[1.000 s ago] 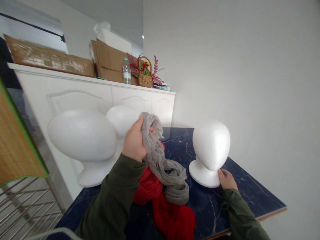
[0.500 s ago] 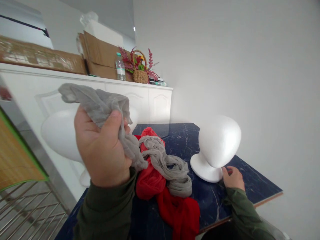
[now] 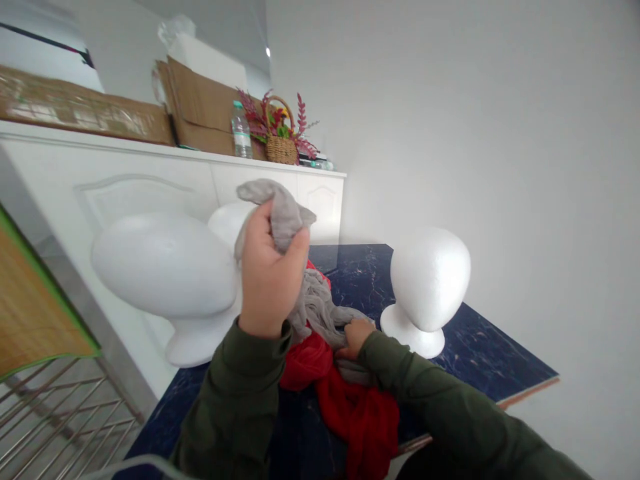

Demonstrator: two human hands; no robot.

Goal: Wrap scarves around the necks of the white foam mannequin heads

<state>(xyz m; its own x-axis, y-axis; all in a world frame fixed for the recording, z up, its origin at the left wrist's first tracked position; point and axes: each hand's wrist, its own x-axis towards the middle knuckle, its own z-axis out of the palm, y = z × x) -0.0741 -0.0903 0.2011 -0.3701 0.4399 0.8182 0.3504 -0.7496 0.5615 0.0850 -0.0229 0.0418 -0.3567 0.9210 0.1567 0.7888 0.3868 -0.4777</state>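
My left hand (image 3: pixel 270 270) is raised above the dark blue marble table (image 3: pixel 480 357) and grips one end of a grey scarf (image 3: pixel 280 210). The scarf hangs down to the table, where my right hand (image 3: pixel 354 337) grips its lower part. A red scarf (image 3: pixel 357 417) lies bunched under the grey one. A white foam mannequin head (image 3: pixel 429 287) stands to the right of both hands. A second foam head (image 3: pixel 165 273) stands to the left, and a third (image 3: pixel 227 223) shows partly behind my left hand.
A white cabinet (image 3: pixel 150 187) runs along the left, holding cardboard boxes (image 3: pixel 200 110), a water bottle (image 3: pixel 241 131) and a wicker basket of flowers (image 3: pixel 281 143). A metal rack (image 3: pixel 60 413) and a green-edged woven panel (image 3: pixel 30 307) stand at the lower left. The table's front edge (image 3: pixel 525 393) is at right.
My right hand left the base of the right foam head and took hold of the grey scarf on the table. My left hand moved right and away from the camera with the scarf's end.
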